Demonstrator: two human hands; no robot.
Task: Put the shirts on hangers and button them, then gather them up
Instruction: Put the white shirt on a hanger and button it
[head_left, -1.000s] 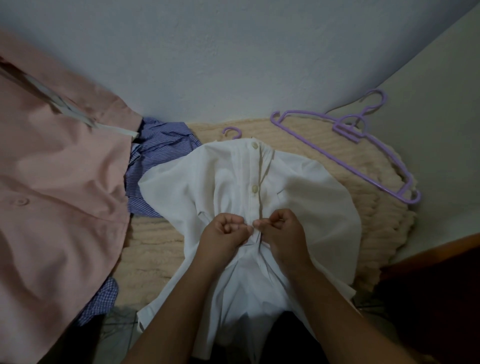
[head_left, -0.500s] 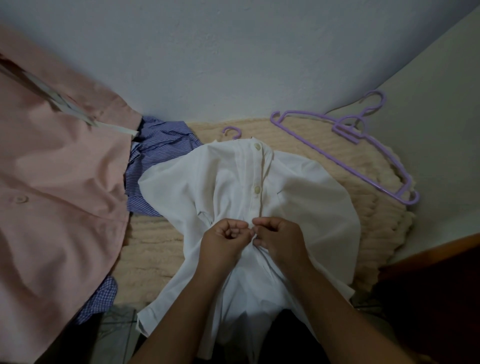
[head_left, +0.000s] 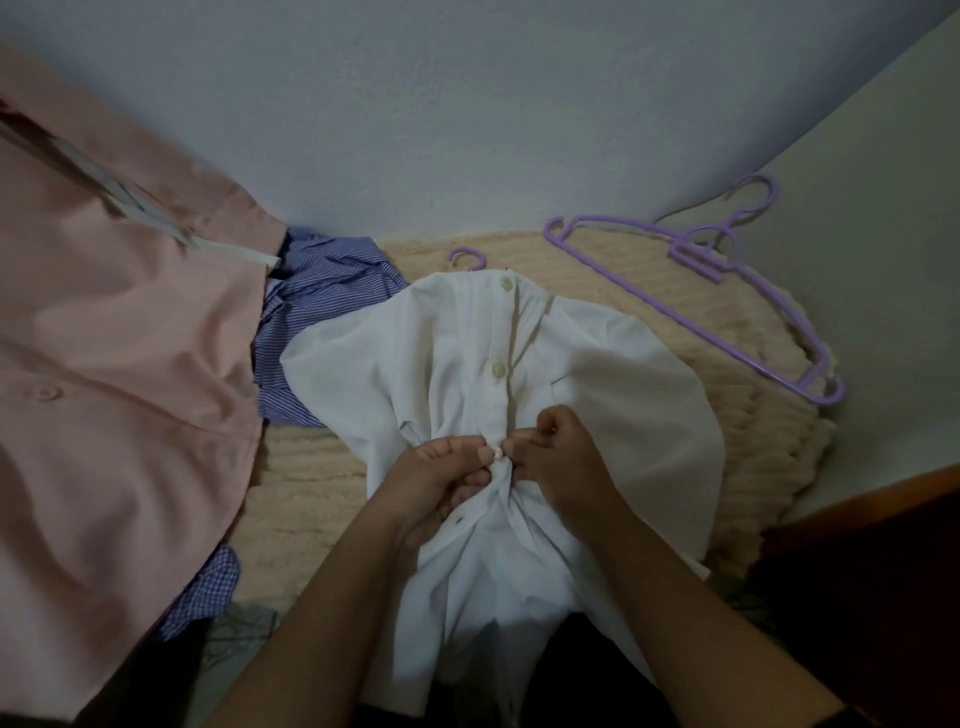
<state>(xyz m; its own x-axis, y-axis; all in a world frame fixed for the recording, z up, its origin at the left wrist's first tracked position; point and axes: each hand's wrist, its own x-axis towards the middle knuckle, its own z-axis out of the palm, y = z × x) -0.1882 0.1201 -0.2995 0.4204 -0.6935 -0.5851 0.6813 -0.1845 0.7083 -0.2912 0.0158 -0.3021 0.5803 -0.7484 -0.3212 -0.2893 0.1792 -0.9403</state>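
Note:
A white shirt (head_left: 628, 395) lies on a cream knitted blanket (head_left: 311, 483), with the purple hook of its hanger (head_left: 466, 256) poking out at the collar. Its top two buttons are fastened. My left hand (head_left: 441, 478) and my right hand (head_left: 561, 462) meet at the placket and pinch the fabric around the third button (head_left: 497, 453). A pink shirt (head_left: 104, 395) on a white hanger lies at the left. A blue striped shirt (head_left: 317, 306) lies crumpled between the pink one and the white one.
Two empty purple hangers (head_left: 727, 306) lie on the blanket's right side, against the wall. A blue checked cloth (head_left: 202, 592) peeks from under the pink shirt. Brown wooden furniture (head_left: 883, 571) stands at the lower right. The wall closes the far side.
Both hands moved slightly down the placket and opened up from tight fists; the third button now shows between their fingertips.

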